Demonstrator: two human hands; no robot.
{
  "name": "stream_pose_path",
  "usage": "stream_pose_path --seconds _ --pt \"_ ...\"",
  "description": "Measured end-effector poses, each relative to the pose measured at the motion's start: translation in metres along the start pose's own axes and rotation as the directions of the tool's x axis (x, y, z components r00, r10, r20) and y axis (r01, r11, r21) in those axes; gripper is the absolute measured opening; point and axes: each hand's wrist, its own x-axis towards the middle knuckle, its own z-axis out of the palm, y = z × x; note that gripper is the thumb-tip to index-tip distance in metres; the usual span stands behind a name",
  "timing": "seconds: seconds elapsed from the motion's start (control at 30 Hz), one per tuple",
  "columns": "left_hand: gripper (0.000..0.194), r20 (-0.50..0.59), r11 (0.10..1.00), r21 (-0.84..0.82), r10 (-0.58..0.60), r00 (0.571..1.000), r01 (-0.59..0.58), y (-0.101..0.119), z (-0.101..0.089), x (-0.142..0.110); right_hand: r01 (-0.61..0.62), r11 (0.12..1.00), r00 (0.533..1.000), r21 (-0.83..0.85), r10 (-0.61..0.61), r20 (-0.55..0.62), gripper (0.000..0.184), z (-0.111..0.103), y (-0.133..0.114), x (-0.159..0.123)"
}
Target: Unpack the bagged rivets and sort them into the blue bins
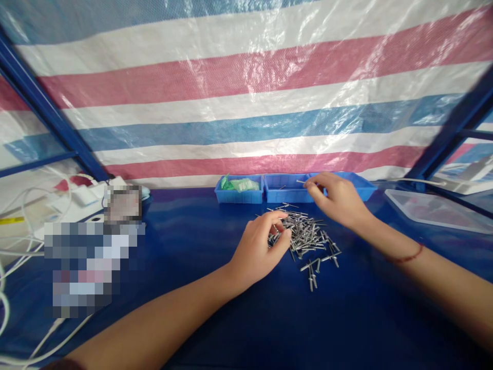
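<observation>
A pile of silvery pop rivets (308, 236) lies on the blue tabletop, with a few loose ones along its near edge. My left hand (260, 241) rests at the pile's left side, thumb and index finger apart, with rivets between and beyond them. Higher up on the right, my right hand (335, 198) is closed in a pinch on a single rivet (300, 181). That rivet points left over the middle blue bin (285, 195), where another thin rivet is visible inside. Part of the right blue bin (364, 190) is hidden behind my right hand.
The left blue bin (239, 196) holds a green plastic bag (241, 184). A translucent plastic lid (439, 210) lies at the right. White cables and a power strip (82, 203) crowd the left side, beside a blurred-out item. Striped sheeting (246, 97) hangs behind.
</observation>
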Motion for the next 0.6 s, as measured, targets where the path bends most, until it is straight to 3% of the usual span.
stream_pose_path --seconds 0.1,0.23,0.4,0.6 --pt "0.017 0.053 0.992 0.122 0.026 0.998 -0.033 -0.003 -0.003 0.002 -0.03 0.973 0.998 -0.228 0.042 0.044 0.027 0.016 0.02 0.024" --pt "0.013 0.203 0.951 0.285 0.059 0.978 -0.116 -0.002 -0.011 0.006 -0.043 0.966 0.996 -0.255 0.062 0.07 0.028 0.027 0.026 0.028" --pt "0.012 0.397 0.886 0.382 0.101 0.912 -0.264 0.001 -0.018 0.008 0.001 1.0 0.992 -0.011 0.001 0.129 0.02 0.013 0.008 -0.005" --pt "0.023 0.448 0.836 0.495 -0.013 0.894 -0.236 0.006 -0.017 0.004 -0.01 0.969 0.97 0.247 -0.051 0.238 0.018 -0.003 -0.023 -0.045"
